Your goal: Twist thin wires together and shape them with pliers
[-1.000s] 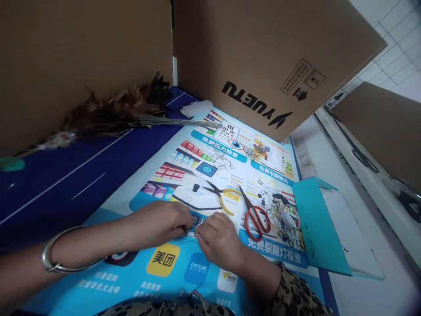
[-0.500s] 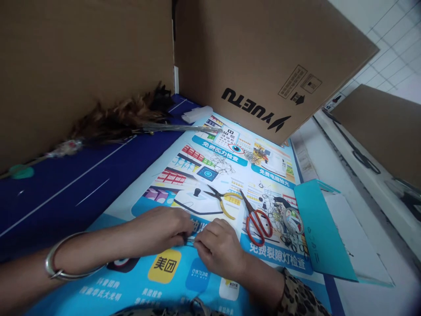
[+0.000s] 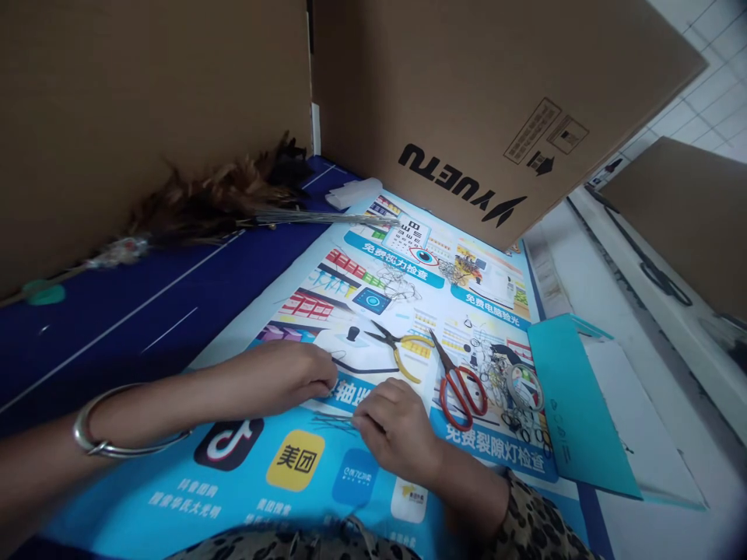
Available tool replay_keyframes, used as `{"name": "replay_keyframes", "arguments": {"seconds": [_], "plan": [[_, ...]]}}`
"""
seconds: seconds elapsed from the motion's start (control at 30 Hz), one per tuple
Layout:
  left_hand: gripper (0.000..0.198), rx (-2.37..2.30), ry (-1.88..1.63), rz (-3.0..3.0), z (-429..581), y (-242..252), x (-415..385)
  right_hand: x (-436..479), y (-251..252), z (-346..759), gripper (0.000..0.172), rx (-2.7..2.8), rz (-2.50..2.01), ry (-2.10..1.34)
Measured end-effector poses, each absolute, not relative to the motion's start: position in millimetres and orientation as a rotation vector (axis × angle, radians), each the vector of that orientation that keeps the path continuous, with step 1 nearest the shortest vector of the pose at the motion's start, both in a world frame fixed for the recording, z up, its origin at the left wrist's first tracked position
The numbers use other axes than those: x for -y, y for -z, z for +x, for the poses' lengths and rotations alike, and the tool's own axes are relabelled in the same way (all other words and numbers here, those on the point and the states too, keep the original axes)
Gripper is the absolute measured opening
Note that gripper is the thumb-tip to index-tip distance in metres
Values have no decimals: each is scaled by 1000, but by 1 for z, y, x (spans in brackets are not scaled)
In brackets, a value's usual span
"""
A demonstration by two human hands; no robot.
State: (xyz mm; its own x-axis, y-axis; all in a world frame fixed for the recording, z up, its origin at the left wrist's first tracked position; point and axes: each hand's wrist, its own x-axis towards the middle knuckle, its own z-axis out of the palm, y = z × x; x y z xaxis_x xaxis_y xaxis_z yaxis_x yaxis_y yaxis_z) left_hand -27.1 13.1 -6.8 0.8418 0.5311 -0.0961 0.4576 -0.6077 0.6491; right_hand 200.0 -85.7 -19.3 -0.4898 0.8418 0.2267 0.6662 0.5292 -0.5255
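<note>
My left hand [image 3: 285, 379], with a silver bangle [image 3: 110, 443] on its wrist, is closed in a pinch on a thin dark wire [image 3: 350, 365] that loops over the printed poster [image 3: 303, 467]. My right hand [image 3: 397, 424] is also closed, its fingers pressing the ends of several thin wires [image 3: 330, 421] lying on the poster. The two hands are a little apart. Yellow-handled pliers [image 3: 400, 348] lie just beyond my right hand, and red-handled scissors [image 3: 458, 381] lie to their right.
A heap of small wire pieces and a tape roll [image 3: 522, 386] lie right of the scissors. A teal folder [image 3: 575, 412] sits at the right. A feather duster [image 3: 215, 204] lies on the blue table top [image 3: 117, 311]. Cardboard walls [image 3: 467, 93] stand behind.
My left hand has drawn away to the left and up, pulling one wire out from the bundle. My right hand stays down on the wires. The view shifted slightly.
</note>
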Motion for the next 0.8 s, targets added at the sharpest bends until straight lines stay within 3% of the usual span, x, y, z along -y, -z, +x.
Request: {"name": "replay_keyframes", "arguments": {"seconds": [0.2,0.53,0.8], "plan": [[18,-727,8,2343,-25,-1,-11,86,16,199,23,2293,-1269,-529],[13,-748,-77,2416,-18,-12,-6,85,26,200,17,2305,-1203,-360],[14,-810,-111,2475,-25,-18,-16,73,60,202,36,2290,-1038,53]]}}
